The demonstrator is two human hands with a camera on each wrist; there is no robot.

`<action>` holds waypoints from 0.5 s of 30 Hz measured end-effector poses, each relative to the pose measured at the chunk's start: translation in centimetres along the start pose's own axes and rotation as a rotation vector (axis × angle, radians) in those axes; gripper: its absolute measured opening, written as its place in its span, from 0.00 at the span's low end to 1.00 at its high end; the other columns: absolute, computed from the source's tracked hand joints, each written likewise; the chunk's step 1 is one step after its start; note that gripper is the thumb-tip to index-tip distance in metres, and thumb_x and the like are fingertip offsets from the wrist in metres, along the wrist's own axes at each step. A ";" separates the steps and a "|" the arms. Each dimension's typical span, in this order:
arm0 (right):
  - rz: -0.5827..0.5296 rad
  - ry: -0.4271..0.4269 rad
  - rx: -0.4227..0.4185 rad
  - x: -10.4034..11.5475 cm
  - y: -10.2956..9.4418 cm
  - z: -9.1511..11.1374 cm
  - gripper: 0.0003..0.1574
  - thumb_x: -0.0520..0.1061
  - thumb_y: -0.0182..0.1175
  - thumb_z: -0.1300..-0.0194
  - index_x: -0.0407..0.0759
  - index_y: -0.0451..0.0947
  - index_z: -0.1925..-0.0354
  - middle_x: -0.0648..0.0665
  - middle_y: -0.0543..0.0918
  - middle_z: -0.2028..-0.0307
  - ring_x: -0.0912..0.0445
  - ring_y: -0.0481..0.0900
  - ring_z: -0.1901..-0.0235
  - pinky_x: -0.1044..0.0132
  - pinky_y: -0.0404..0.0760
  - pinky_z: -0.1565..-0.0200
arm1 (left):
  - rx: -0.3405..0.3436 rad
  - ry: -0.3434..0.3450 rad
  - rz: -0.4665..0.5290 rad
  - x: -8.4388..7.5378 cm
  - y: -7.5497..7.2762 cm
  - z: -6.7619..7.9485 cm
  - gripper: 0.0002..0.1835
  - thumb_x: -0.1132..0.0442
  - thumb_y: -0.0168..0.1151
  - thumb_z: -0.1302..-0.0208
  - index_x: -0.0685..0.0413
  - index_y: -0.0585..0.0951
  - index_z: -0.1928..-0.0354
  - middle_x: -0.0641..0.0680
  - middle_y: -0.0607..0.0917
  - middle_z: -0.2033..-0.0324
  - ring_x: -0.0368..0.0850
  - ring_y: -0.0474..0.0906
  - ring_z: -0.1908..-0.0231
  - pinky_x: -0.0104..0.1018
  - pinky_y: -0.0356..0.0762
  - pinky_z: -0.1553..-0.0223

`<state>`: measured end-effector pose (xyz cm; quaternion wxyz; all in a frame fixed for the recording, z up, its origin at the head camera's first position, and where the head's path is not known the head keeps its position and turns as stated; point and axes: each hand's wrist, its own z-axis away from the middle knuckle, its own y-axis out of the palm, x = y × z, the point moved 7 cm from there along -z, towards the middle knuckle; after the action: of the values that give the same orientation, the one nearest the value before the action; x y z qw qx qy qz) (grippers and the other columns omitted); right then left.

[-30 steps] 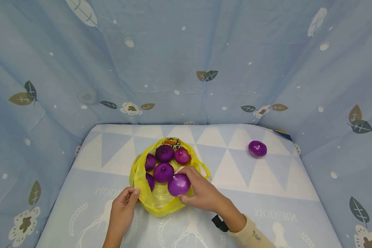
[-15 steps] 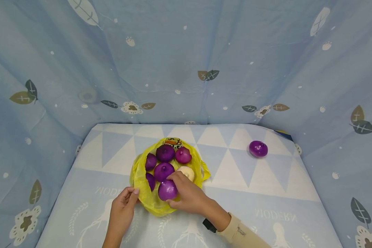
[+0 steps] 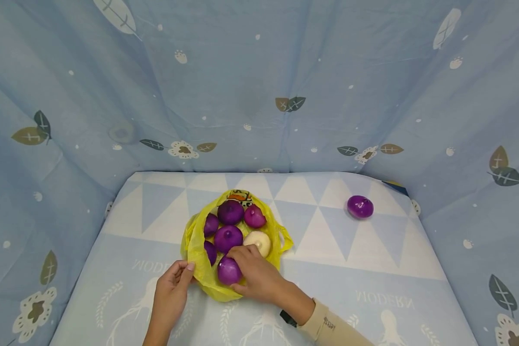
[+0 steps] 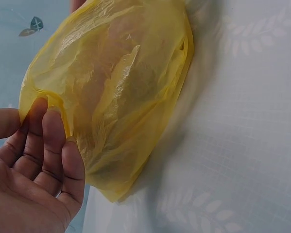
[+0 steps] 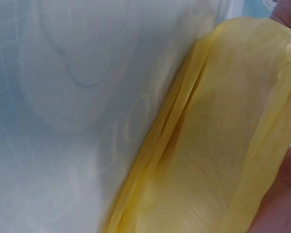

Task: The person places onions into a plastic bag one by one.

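Observation:
A yellow plastic bag [image 3: 195, 250] lies on the table with its mouth facing up. My left hand [image 3: 171, 284] pinches its near-left rim between thumb and fingers; in the left wrist view the fingertips curl at the bag's edge. Reaching in over the near-right rim, my right hand [image 3: 259, 275] grips a glossy purple onion [image 3: 228, 270] low in the bag. Around it in the bag sit several other purple onions [image 3: 228, 239], a pinker onion [image 3: 254, 216] and a white onion [image 3: 257, 241]. In the right wrist view the bag's side hides most of that hand.
One more purple onion [image 3: 360, 207] lies alone at the far right of the table [image 3: 147, 211], whose cover has blue and white triangles. Patterned blue curtains [image 3: 242, 77] enclose the back and sides. The bag's handle loop [image 3: 286, 239] sticks out to the right.
My right hand has carried the purple onion left and slightly down inside the bag, uncovering the white onion. The left hand has stayed at the rim.

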<state>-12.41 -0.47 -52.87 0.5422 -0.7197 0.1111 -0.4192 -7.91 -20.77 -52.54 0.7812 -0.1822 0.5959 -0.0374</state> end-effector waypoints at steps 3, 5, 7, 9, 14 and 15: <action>0.030 -0.001 0.013 0.1 0.0 0.1 0.46 0.53 0.78 0.39 0.45 0.68 0.30 0.47 0.70 0.30 0.50 0.65 0.34 0.63 0.74 0.33 | 0.004 -0.008 0.000 0.0 0.0 0.0 0.20 0.50 0.56 0.18 0.64 0.81 0.49 0.57 0.87 0.54 0.38 0.85 0.59 0.34 0.86 0.52; 0.039 0.003 0.015 0.1 -0.3 0.2 0.47 0.53 0.78 0.40 0.45 0.68 0.29 0.47 0.70 0.30 0.50 0.65 0.34 0.63 0.73 0.32 | 0.006 -0.014 0.000 0.1 0.0 -0.1 0.21 0.50 0.56 0.18 0.63 0.81 0.48 0.57 0.87 0.53 0.39 0.85 0.58 0.34 0.86 0.52; 0.040 0.004 0.015 0.0 -0.7 0.4 0.47 0.53 0.78 0.40 0.45 0.68 0.29 0.47 0.69 0.30 0.50 0.65 0.34 0.63 0.73 0.32 | 0.008 -0.020 0.000 0.1 0.0 -0.1 0.21 0.50 0.55 0.18 0.63 0.81 0.48 0.57 0.87 0.53 0.39 0.85 0.58 0.34 0.86 0.52; 0.033 0.009 0.012 -0.2 -1.3 0.6 0.47 0.53 0.78 0.39 0.45 0.69 0.29 0.47 0.69 0.30 0.50 0.64 0.33 0.63 0.73 0.32 | 0.008 -0.024 0.000 0.1 0.0 -0.1 0.20 0.49 0.55 0.18 0.63 0.81 0.48 0.57 0.87 0.53 0.39 0.85 0.58 0.35 0.86 0.52; -0.001 0.012 -0.036 -0.6 -3.1 1.2 0.45 0.55 0.76 0.37 0.45 0.69 0.30 0.46 0.68 0.30 0.50 0.64 0.31 0.61 0.74 0.32 | 0.007 -0.026 0.006 0.2 -0.1 -0.1 0.20 0.50 0.56 0.18 0.62 0.81 0.49 0.57 0.87 0.54 0.39 0.85 0.59 0.35 0.86 0.52; -0.019 0.013 -0.051 -0.7 -3.6 1.4 0.44 0.55 0.76 0.36 0.44 0.69 0.30 0.46 0.68 0.30 0.50 0.64 0.31 0.61 0.74 0.32 | 0.007 -0.025 0.006 0.2 -0.1 -0.1 0.20 0.49 0.56 0.18 0.62 0.81 0.49 0.57 0.87 0.54 0.39 0.85 0.59 0.35 0.86 0.52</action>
<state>-12.95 2.31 -50.11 0.5189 -0.7315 0.1186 -0.4262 -7.92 -20.90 -52.69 0.7895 -0.1781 0.5863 -0.0351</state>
